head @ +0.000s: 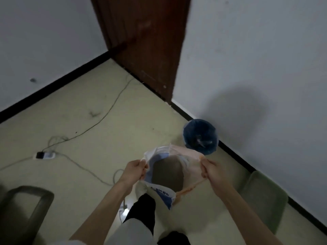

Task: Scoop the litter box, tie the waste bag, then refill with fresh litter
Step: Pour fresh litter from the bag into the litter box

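Waste bag: waste bag [185,165] is hanging open above the floor [109,131], stretched wide between both hands, with a grey-brown mass (litter, as far as one can tell) sitting in its bottom.
Left hand: left hand [135,169] is gripping the bag's left rim, fingers [141,164] curling tight around the plastic.
Right hand: right hand [211,169] is pinching the right rim and its orange drawstring edge, fingers closed on it.
Bin: blue-lined bin [200,136] is standing on the floor against the right wall, just beyond the bag.
Power strip: power strip [45,155] is lying near the floor's left edge, cables trailing from it toward the door [145,41].
Litter box: dark rim of a litter box [28,207] is showing at the floor's lower left corner, well apart from the bag.
Green object: green object [263,197] is lying by the right wall; it is too blurred to identify.
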A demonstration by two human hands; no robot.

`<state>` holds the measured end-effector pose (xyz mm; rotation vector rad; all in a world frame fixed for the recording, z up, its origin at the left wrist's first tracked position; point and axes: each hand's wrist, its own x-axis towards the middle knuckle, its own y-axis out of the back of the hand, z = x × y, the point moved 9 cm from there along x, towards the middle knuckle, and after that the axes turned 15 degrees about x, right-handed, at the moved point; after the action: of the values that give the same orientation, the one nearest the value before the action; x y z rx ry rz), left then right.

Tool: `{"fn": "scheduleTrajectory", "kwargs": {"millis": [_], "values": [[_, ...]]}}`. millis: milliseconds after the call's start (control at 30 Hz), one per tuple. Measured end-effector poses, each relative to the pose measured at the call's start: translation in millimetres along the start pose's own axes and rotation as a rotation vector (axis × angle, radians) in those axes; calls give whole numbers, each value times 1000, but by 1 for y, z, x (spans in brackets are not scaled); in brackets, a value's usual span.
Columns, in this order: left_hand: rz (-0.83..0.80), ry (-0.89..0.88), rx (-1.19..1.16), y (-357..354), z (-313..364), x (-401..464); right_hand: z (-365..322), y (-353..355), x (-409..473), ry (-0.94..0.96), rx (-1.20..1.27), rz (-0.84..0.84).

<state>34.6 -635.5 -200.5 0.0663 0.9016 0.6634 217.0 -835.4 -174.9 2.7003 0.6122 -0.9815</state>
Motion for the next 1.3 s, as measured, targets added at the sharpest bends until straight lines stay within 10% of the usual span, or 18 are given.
{"fn": "scheduleTrajectory", "kwargs": {"millis": [1300], "values": [[944,493,-1116,531,-74,153,-173,-871,79,259,-975,-1134]]}}
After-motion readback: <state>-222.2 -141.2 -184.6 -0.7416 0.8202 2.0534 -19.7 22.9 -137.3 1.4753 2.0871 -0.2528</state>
